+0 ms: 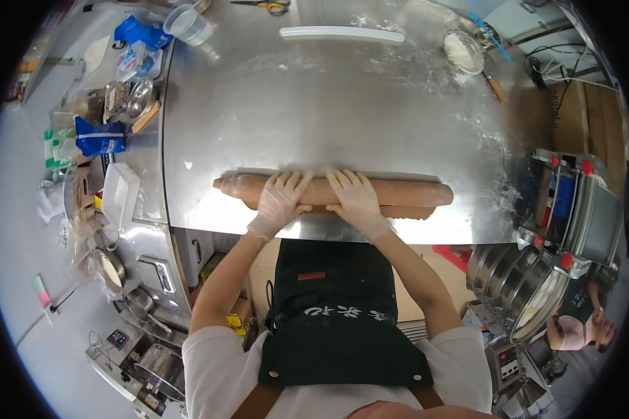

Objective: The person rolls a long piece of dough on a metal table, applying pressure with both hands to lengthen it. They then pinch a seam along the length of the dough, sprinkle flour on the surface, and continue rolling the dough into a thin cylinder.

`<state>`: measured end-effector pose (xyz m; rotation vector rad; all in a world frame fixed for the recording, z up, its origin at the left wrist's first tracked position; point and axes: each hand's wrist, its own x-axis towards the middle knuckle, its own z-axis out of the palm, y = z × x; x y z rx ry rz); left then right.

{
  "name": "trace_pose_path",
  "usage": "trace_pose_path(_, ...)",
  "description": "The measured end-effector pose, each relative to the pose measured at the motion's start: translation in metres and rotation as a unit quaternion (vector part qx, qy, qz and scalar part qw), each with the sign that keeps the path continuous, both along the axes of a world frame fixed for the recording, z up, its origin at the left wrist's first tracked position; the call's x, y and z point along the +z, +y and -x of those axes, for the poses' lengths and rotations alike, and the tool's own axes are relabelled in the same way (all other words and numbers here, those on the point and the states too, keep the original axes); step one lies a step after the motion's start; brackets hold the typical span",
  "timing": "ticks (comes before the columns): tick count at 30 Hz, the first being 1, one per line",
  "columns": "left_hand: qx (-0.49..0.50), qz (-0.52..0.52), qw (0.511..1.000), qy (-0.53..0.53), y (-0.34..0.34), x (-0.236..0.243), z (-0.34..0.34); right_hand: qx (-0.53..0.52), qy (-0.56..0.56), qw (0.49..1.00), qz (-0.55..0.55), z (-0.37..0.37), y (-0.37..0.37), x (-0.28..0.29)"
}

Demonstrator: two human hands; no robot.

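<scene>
A long brown dough roll (405, 192) lies crosswise near the front edge of the steel table (314, 105). A loose flap of the same dough (412, 211) shows along its near side, with an uneven edge. My left hand (281, 197), in a clear thin glove, curls over the roll left of its middle, fingers on the far side and thumb on the near side. Gloved the same way, my right hand (356, 200) grips it just right of the middle. A narrow tip sticks out at the roll's left end; whether something lies inside the roll I cannot tell.
A white bar (342, 33) and scissors (271, 7) lie at the far side. Back right are a flour-filled strainer (463, 52) and scattered flour. Bags and a white tray (121, 195) crowd the left counter. Stacked round sieves (517, 279) and another person (580, 321) are at right.
</scene>
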<state>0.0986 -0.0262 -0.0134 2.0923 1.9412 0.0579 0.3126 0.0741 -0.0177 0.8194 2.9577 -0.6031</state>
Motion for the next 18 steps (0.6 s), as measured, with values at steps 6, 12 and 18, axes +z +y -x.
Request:
trace_pose_path(6, -0.032, -0.044, 0.997, -0.046, -0.001, 0.003, 0.013, -0.099, -0.006, 0.994, -0.050, 0.007, -0.016, 0.004)
trace_pose_path(12, 0.150, -0.092, 0.984, -0.017, -0.003, -0.030, 0.066, -0.203, 0.083, 0.974, -0.064, 0.141, -0.049, 0.002)
trace_pose_path(18, 0.170, -0.212, 0.960, -0.063, -0.009, -0.027, 0.055, -0.242, 0.172, 0.927, -0.228, 0.159, -0.072, -0.026)
